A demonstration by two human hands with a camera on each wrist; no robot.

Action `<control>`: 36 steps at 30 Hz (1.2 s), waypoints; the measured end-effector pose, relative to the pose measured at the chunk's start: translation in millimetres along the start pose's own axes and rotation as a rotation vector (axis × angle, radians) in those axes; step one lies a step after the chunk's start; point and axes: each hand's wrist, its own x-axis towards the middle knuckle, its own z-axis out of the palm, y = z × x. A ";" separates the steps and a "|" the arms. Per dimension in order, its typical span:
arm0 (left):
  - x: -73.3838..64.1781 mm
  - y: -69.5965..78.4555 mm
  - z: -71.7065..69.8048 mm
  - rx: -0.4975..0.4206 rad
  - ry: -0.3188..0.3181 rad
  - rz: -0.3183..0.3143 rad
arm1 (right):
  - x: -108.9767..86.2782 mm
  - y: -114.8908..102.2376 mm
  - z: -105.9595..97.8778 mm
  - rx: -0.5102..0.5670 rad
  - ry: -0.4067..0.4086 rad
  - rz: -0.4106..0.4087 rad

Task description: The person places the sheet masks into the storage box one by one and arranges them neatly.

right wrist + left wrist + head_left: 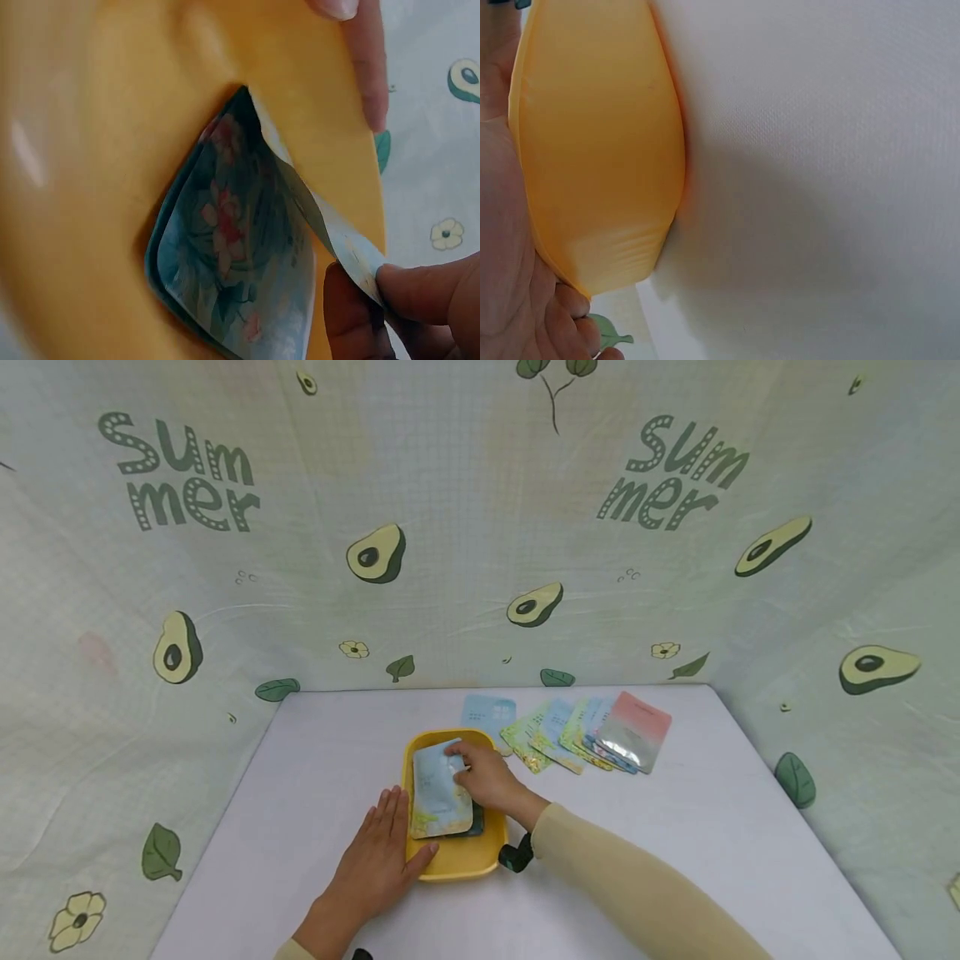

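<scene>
A yellow plastic tray [459, 863] stands on the white table. Over its left rim lies my left hand [377, 864], fingers straight, thumb reaching across the near left corner; the left wrist view has the palm against the rim. My right hand [491, 778] pinches the right edge of a light blue flat sachet [437, 792], thumb on one face and fingers on the other. That sachet is tilted up inside the tray. Beneath it, the right wrist view shows dark teal sachets with pink lotus flowers [225, 217] stacked on the tray floor.
Behind the tray lies a blue sachet [487, 712]. To its right several green and blue sachets [557, 733] are fanned out, ending in a pink and silver sachet [636, 731]. A printed avocado cloth [450, 468] hangs around the table.
</scene>
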 end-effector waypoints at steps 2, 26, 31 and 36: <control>0.1 -0.1 0.6 -0.004 0.003 0.002 | 0.2 0.8 0.4 -0.030 0.024 -0.003; -2.0 -2.2 0.0 0.014 0.022 0.008 | -5.9 16.7 -13.4 -0.097 0.146 -0.049; -7.0 -1.6 0.8 0.045 0.049 0.016 | -6.8 18.7 -12.9 -0.063 0.154 -0.025; -9.0 2.7 1.0 0.054 0.067 0.030 | -10.2 23.5 -18.6 0.006 0.182 -0.016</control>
